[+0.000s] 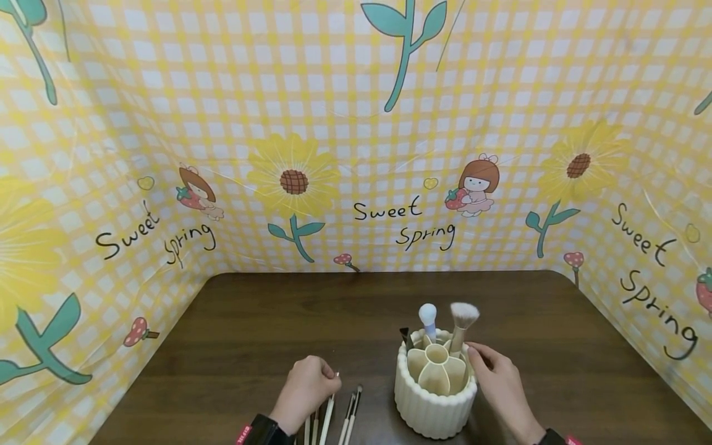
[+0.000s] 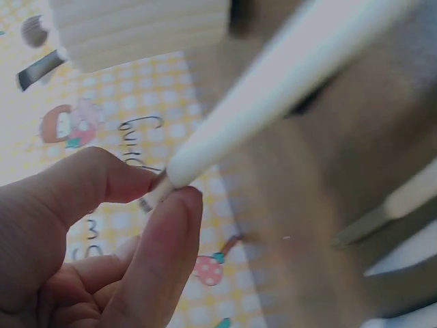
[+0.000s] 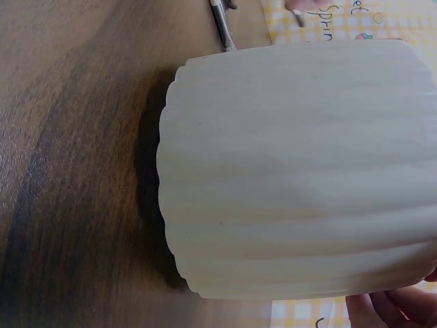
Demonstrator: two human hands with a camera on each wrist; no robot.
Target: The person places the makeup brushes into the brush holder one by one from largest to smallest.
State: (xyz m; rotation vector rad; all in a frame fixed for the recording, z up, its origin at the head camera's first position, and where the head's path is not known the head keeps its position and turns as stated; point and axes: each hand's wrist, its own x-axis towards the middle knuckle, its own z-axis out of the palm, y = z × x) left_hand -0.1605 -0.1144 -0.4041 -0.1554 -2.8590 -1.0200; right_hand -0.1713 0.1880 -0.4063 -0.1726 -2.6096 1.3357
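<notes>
My left hand (image 1: 308, 386) pinches a makeup brush (image 2: 273, 89) between thumb and forefinger, close to its narrow end. The brush has a pale, thick handle that slants across the left wrist view; its tip is mostly hidden by the fingers. My right hand (image 1: 500, 386) grips the upper edge of a cream, ribbed brush holder (image 1: 434, 411), with its fingers (image 3: 389, 311) against the side by the rim. The holder stands upright, divided into petal-shaped compartments. In it stand a fluffy brush (image 1: 464, 318), a white round-topped tool (image 1: 428, 315) and a dark-tipped brush (image 1: 405, 337).
Several more slim brushes (image 1: 350, 414) lie on the dark wooden table (image 1: 267, 321) beside and below the left hand, left of the holder. A yellow checked cloth (image 1: 356, 154) with flower prints walls the table at the back and both sides.
</notes>
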